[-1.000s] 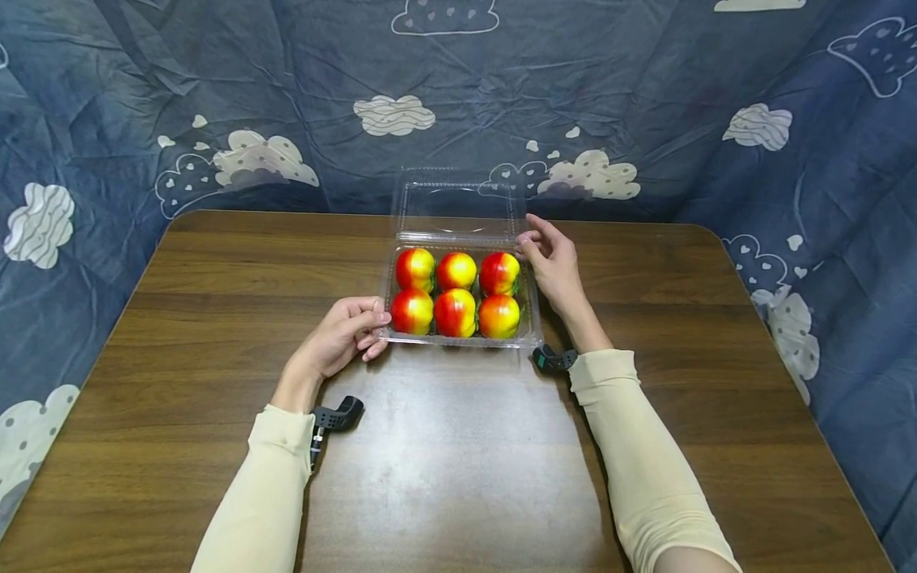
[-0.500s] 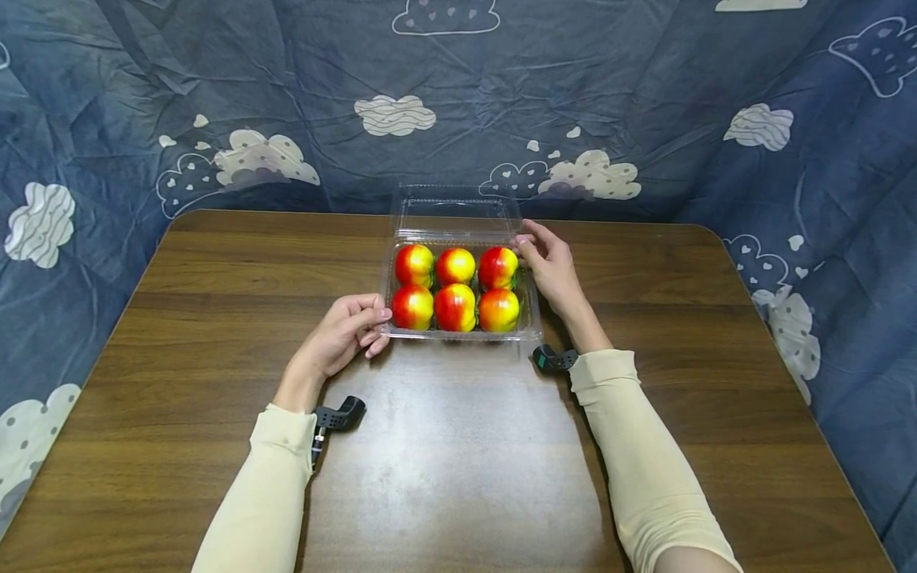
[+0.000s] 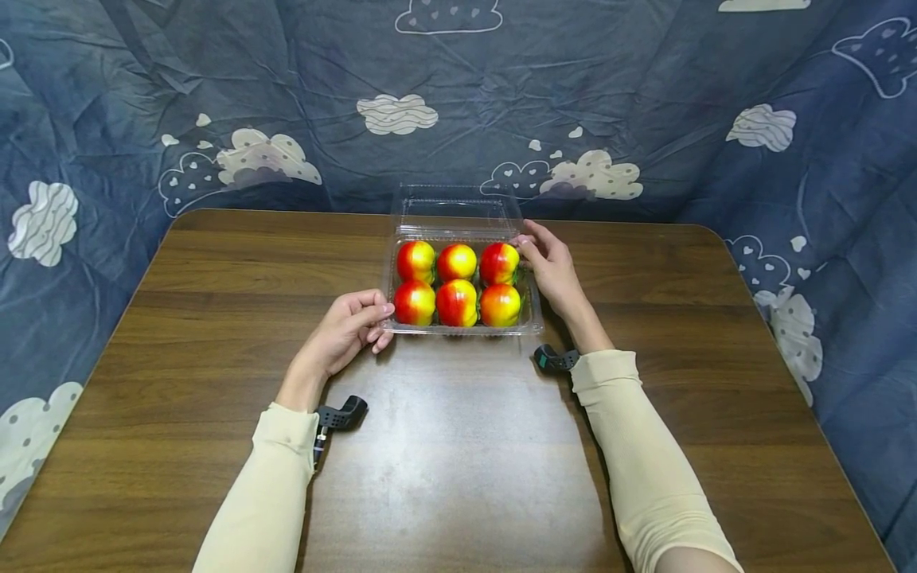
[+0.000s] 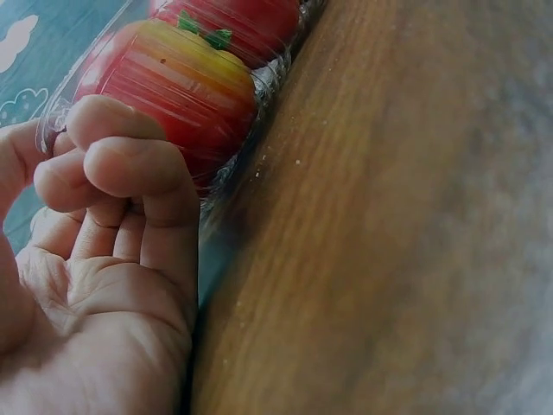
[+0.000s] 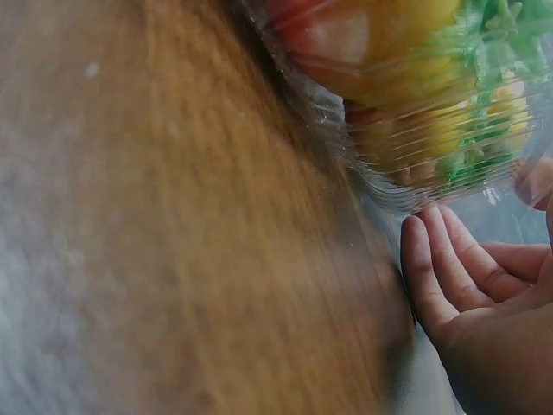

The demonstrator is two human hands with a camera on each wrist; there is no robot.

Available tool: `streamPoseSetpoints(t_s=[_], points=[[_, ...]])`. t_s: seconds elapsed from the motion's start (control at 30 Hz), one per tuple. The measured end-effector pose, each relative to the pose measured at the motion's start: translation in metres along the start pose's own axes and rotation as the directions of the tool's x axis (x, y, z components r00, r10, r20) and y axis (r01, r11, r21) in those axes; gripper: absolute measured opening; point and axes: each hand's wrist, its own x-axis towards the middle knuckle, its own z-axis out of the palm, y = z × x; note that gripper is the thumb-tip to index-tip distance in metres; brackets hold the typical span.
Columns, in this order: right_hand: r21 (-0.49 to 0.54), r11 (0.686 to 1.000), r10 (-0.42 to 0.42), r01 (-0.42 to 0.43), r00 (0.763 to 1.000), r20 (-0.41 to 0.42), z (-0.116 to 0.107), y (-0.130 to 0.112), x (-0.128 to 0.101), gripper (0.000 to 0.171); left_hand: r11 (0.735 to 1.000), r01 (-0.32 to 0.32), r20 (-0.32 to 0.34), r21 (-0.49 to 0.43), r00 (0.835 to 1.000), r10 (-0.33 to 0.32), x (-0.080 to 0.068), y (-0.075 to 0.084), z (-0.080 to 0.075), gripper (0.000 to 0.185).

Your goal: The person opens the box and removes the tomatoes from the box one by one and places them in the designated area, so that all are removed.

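Clamshell box (image 3: 462, 325) of six peaches (image 3: 457, 283) sits steadied — your left hand (image 3: 347, 330) pinches its corner, your right hand (image 3: 550, 267) grips the far rim.

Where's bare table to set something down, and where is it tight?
Bare: wide table left of the clamshell box, the stretch to its right, and the near patch between both sleeves. Tight: around the box, left hand at its near-left corner, right hand at its far-right edge.

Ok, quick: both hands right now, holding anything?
Left hand: grips the clear tray's near-left corner.
Right hand: pinches the tray's far-right rim.
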Motion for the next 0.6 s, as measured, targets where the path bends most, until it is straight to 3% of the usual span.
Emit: streamPoseSetpoints(t_s=[0.33, 0.6], points=[[0.008, 1.000, -0.004, 0.004, 1.000, -0.006, 0.002, -0.001, 0.001, 0.050, 1.000, -0.012, -0.017, 0.010, 1.000, 0.012, 0.000, 0.001, -0.001, 0.021], [0.001, 1.000, 0.000, 0.000, 1.000, -0.017, 0.001, -0.002, -0.001, 0.049, 0.998, -0.060, -0.068, 0.030, 0.996, 0.062, 0.010, 0.002, -0.003, 0.016]])
